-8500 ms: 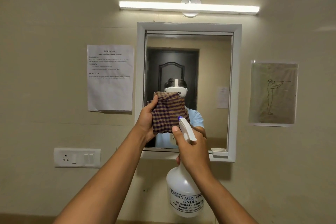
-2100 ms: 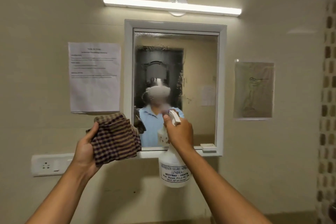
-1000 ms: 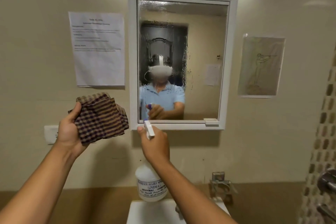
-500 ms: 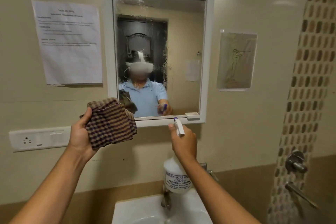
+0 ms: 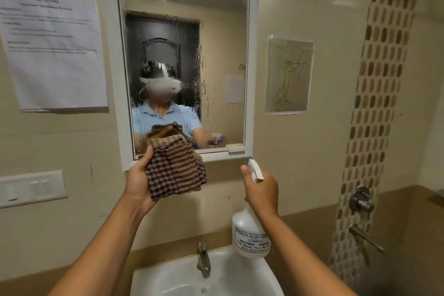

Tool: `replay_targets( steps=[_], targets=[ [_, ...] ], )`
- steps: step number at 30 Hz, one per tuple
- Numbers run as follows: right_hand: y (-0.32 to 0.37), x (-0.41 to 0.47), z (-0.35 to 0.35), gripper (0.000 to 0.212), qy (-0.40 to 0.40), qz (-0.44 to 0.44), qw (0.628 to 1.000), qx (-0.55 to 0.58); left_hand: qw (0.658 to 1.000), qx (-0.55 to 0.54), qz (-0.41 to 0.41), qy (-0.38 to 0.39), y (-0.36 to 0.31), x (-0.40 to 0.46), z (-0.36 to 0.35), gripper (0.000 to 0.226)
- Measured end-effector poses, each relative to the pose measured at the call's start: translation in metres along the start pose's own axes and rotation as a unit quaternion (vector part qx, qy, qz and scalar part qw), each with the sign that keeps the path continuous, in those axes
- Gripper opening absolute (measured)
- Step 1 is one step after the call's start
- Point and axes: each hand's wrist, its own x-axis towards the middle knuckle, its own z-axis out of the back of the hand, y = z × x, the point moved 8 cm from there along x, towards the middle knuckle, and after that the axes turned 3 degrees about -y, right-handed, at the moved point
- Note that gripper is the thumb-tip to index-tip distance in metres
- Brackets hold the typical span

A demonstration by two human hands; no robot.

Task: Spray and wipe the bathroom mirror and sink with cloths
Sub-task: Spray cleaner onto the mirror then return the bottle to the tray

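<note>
My left hand (image 5: pixel 139 182) grips the folded brown-and-purple checked cloth (image 5: pixel 176 168), raised in front of the lower edge of the white-framed wall mirror (image 5: pixel 223 31); whether the fabric touches the glass I cannot tell. My right hand (image 5: pixel 262 190) is wrapped round the neck of the white plastic spray bottle (image 5: pixel 249 235), which hangs above the right rim of the white ceramic sink (image 5: pixel 266 276). The glass is wet, with droplets and runs down its middle, so I judge wiping to be the step in hand. I would press the cloth flat, start at the top corner and work down in overlapping passes, catching the runs before they reach the frame, and keep the bottle low and clear of the metal tap (image 5: pixel 203 259).

The mirror's top edge and the front of the sink are cut off. The printed paper sheet (image 5: pixel 52 50) taped at left is too blurred to read, and part of the bottle's label is hidden by my forearm.
</note>
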Motion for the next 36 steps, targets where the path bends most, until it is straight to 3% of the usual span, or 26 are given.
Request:
replay_targets(
  steps=[10, 19, 30, 36],
  targets=[
    [0.009, -0.038, -0.007, 0.044, 0.038, -0.009, 0.997, 0.073, 0.999, -0.018, 0.041, 0.011, 0.033, 0.004, 0.014, 0.059],
    [0.012, -0.044, -0.001, 0.043, 0.042, 0.053, 0.997, 0.031, 0.995, -0.038, 0.087, 0.028, 0.083, 0.018, 0.006, 0.06],
    [-0.082, -0.015, 0.119, 0.055, -0.033, 0.048, 0.994, -0.095, 0.978, -0.049, 0.199, 0.038, 0.23, 0.021, -0.065, 0.055],
    [-0.16, 0.0, 0.213, 0.048, -0.065, 0.024, 0.978, -0.199, 0.962, -0.034, 0.267, 0.053, 0.333, 0.002, -0.138, 0.055]
  ],
)
